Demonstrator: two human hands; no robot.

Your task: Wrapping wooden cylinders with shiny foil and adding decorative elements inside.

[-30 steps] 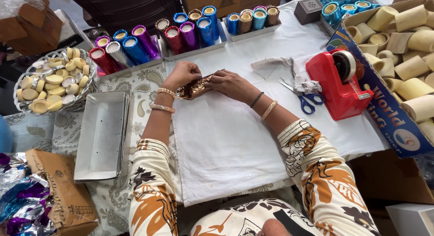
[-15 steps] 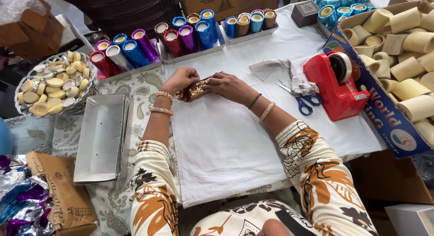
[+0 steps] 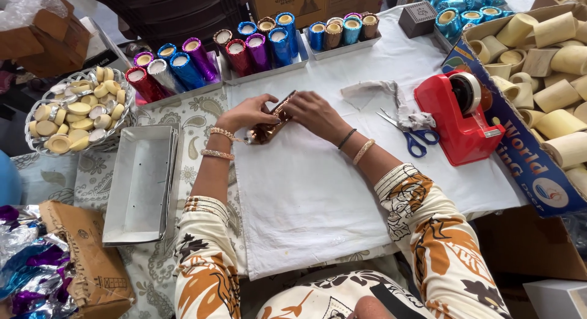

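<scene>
Centrally, on the white cloth [image 3: 318,196] spread over the tabletop, both hands meet on one item: a cylinder wrapped in copper foil [image 3: 271,122], lying tilted at the cloth's far edge.

Left hand [image 3: 247,114]: fingers curled over the cylinder's near-left end, closed on it; two bangles at the wrist.
Right hand [image 3: 313,114]: fingers pressed on the cylinder's far-right end, closed on it; a dark band and a bangle at the wrist.

Items placed relative to the cloth:
- Right of it, scissors with blue handles [image 3: 411,134], blades apart, touching a crumpled scrap of fabric [image 3: 379,96].
- Further right, a red tape dispenser [image 3: 461,114] with its roll mounted.
- Beyond the dispenser, an open cardboard box [image 3: 520,154] filled with bare cream-coloured cylinders [image 3: 556,99].
- Along the far edge, trays of foil-wrapped cylinders [image 3: 263,47] in red, blue, purple and silver, standing upright.
- Left of it, an empty grey metal tray [image 3: 139,184].
- Far left, a wire basket [image 3: 76,114] heaped with small pale discs.
- Near left, a brown paper bag [image 3: 85,258] beside loose purple and silver foil [image 3: 24,270].
</scene>
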